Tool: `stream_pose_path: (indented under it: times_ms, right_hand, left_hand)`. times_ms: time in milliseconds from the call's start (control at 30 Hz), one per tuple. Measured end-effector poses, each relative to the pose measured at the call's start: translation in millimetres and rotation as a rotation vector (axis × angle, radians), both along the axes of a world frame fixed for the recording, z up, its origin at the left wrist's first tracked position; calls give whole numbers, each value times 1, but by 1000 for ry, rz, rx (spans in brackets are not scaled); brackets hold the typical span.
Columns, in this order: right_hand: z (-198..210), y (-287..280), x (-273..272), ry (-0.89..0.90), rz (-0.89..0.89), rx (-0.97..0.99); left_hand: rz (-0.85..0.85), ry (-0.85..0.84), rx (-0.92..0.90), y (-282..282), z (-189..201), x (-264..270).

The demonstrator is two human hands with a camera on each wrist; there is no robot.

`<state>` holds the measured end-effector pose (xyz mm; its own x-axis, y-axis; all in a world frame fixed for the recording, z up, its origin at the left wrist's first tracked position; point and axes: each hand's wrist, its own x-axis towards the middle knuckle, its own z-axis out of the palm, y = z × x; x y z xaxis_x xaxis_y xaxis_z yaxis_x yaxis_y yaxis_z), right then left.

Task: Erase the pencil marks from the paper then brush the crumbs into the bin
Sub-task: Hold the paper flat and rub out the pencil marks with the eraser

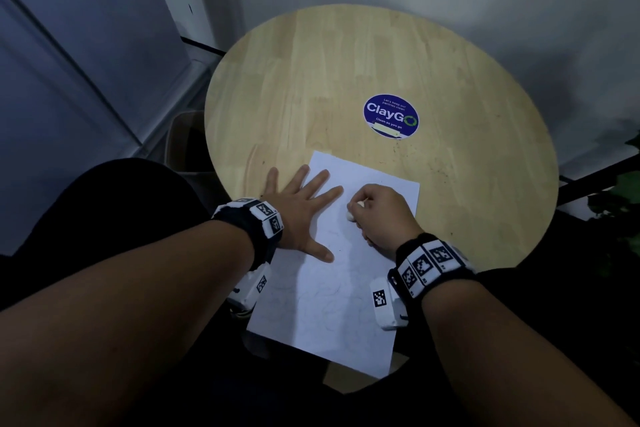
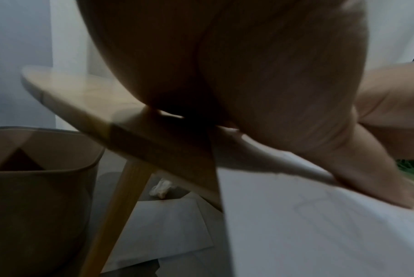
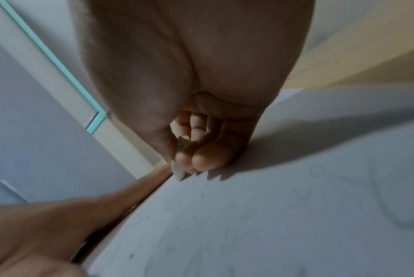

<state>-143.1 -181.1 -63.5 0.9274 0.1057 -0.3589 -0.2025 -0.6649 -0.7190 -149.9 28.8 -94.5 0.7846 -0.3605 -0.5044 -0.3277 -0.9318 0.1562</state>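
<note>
A white sheet of paper (image 1: 332,288) with faint pencil scribbles lies on the near edge of the round wooden table (image 1: 346,80), overhanging toward me. My left hand (image 1: 304,208) lies flat with fingers spread, pressing the sheet's left side. My right hand (image 1: 377,215) pinches a small white eraser (image 1: 350,217) and holds its tip on the paper's upper half. In the right wrist view the eraser (image 3: 178,171) touches the sheet (image 3: 272,215) below curled fingers (image 3: 201,159). The left wrist view shows my palm (image 2: 248,75) on the paper (image 2: 319,234).
A beige bin (image 2: 35,187) stands on the floor under the table's left edge, also visible as a bin (image 1: 183,142) in the head view. A blue round ClayGo sticker (image 1: 390,115) sits mid-table. A crumpled scrap (image 2: 160,188) lies on the floor. Green plant leaves (image 1: 623,191) are at the right.
</note>
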Motion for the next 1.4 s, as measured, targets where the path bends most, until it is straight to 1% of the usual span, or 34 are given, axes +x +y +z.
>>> stream_pose_path:
  times_ms: [67, 100, 133, 200, 233, 267, 367, 400, 433, 500, 533, 567, 600, 667, 700, 733, 800, 833, 867, 900, 967, 1000, 1033, 1133, 1167, 1200, 1267, 1300, 1333, 1400]
  right_hand:
    - [3, 5, -1, -99, 87, -127]
    - [6, 7, -3, -113, 146, -164]
    - [9, 9, -5, -99, 218, -183]
    - [14, 14, -10, -14, 366, -194]
    - [15, 15, -11, 17, 395, -190]
    - [14, 15, -9, 13, 377, -186]
    - [10, 12, -2, -130, 190, -188]
    - [9, 12, -1, -150, 173, -191]
    - [10, 12, -1, -132, 207, -191]
    - [11, 15, -6, -18, 340, -175]
    - [11, 15, -9, 20, 371, -170]
    - [11, 15, -8, 14, 350, -172]
    - [9, 14, -5, -29, 288, -181]
    - [7, 11, 1, -158, 148, -204]
    - [8, 10, 2, -173, 136, -205]
    - [8, 10, 1, -146, 177, -191]
    - [10, 15, -7, -30, 336, -174]
    - [11, 17, -11, 5, 384, -174]
    - [11, 18, -11, -1, 377, -179]
    - [10, 18, -8, -31, 322, -187]
    - [9, 16, -2, -145, 174, -210]
    - [8, 15, 0, -173, 145, -214]
    - [8, 16, 0, -161, 169, -205]
    - [13, 21, -12, -23, 383, -186]
    - [13, 21, -12, -13, 385, -180]
    - [11, 21, -9, -28, 335, -174]
    - [9, 19, -3, -132, 175, -175]
    - [9, 19, -1, -159, 137, -178]
    - [9, 19, -1, -146, 161, -173]
    - [14, 23, -8, -26, 314, -155]
  left_hand:
    - [3, 1, 3, 0, 0, 0]
    - [5, 4, 2, 0, 0, 0]
    - [7, 7, -1, 0, 0, -1]
    - [6, 8, -7, 0, 0, -1]
    - [5, 7, -7, 0, 0, -1]
    - [6, 7, -7, 0, 0, 0]
    - [13, 17, 0, -1, 1, 1]
    - [15, 22, 1, -1, 1, 1]
    - [15, 24, 0, -1, 1, 1]
    - [12, 22, -6, -1, 1, 0]
    - [12, 20, -6, -1, 1, 0]
    - [12, 19, -3, -1, 2, 0]
    - [12, 20, 0, -1, 2, 1]
    - [12, 21, 6, -1, 3, 2]
    - [13, 22, 5, -1, 2, 2]
    - [14, 23, 4, -1, 2, 1]
    - [11, 18, 0, -1, 0, 0]
    - [10, 16, 1, -1, 0, 0]
    - [10, 15, 4, -1, 1, 1]
    - [10, 15, 8, -2, 2, 1]
    - [9, 21, 18, -2, 2, 2]
    - [12, 26, 18, -2, 2, 2]
    - [14, 30, 16, -2, 2, 2]
    - [9, 29, 9, -1, 1, -1]
    - [9, 28, 8, -2, 1, 0]
    - [11, 29, 11, -2, 2, 1]
    - [11, 29, 20, -3, 3, 3]
    - [13, 33, 20, -2, 3, 2]
    - [17, 38, 18, -2, 3, 2]
    - [12, 36, 17, -1, 2, 0]
